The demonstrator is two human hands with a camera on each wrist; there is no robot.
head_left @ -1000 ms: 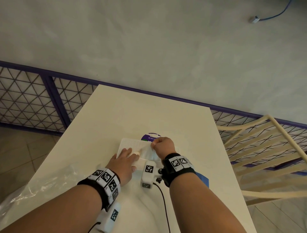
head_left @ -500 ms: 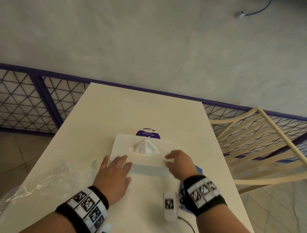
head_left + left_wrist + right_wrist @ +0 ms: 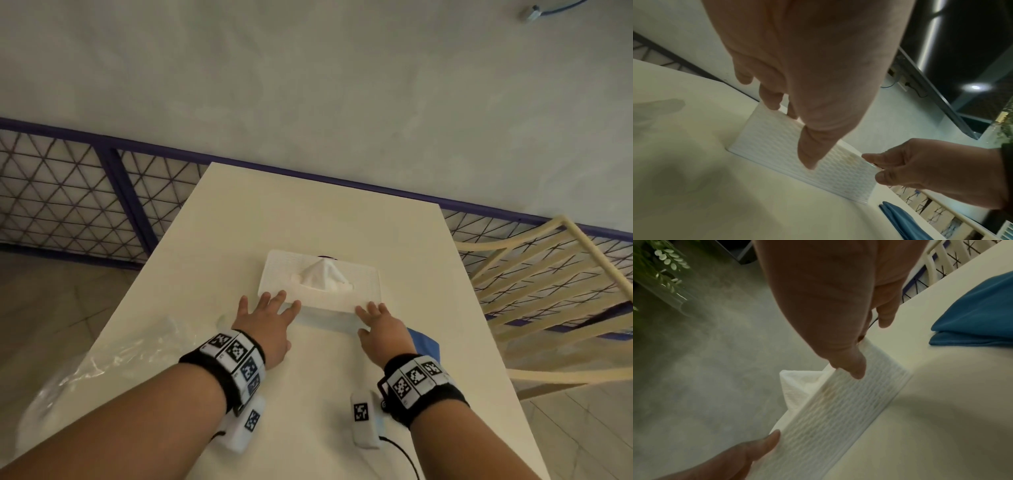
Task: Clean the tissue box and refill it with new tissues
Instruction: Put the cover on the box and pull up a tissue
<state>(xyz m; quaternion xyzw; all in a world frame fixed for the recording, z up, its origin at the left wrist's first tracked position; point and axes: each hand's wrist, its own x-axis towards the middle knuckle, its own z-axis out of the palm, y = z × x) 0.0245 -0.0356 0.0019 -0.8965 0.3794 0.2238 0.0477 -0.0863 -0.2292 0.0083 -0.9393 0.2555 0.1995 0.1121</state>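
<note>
A white textured tissue box (image 3: 284,274) lies flat on the cream table (image 3: 308,212), and a white tissue (image 3: 322,274) stands up in a peak from its top slot. My left hand (image 3: 270,315) touches the box's near left edge with straight, spread fingers. In the left wrist view its thumb lies against the box's front side (image 3: 777,146). My right hand (image 3: 376,322) touches the near right corner, also with straight fingers. Its thumb rests on the ribbed side (image 3: 849,402), with the tissue (image 3: 795,386) showing beyond it. Neither hand holds anything.
A folded blue cloth (image 3: 423,342) lies at the table's right edge by my right wrist. Crumpled clear plastic wrap (image 3: 102,363) lies near left. A dark purple item (image 3: 323,256) peeks from behind the box. A cream chair (image 3: 548,281) stands right, a railing (image 3: 68,192) left.
My right hand let go of the tissue it pinched at the slot, leaving it standing in a peak. Both hands drew back to the box's near edge.
</note>
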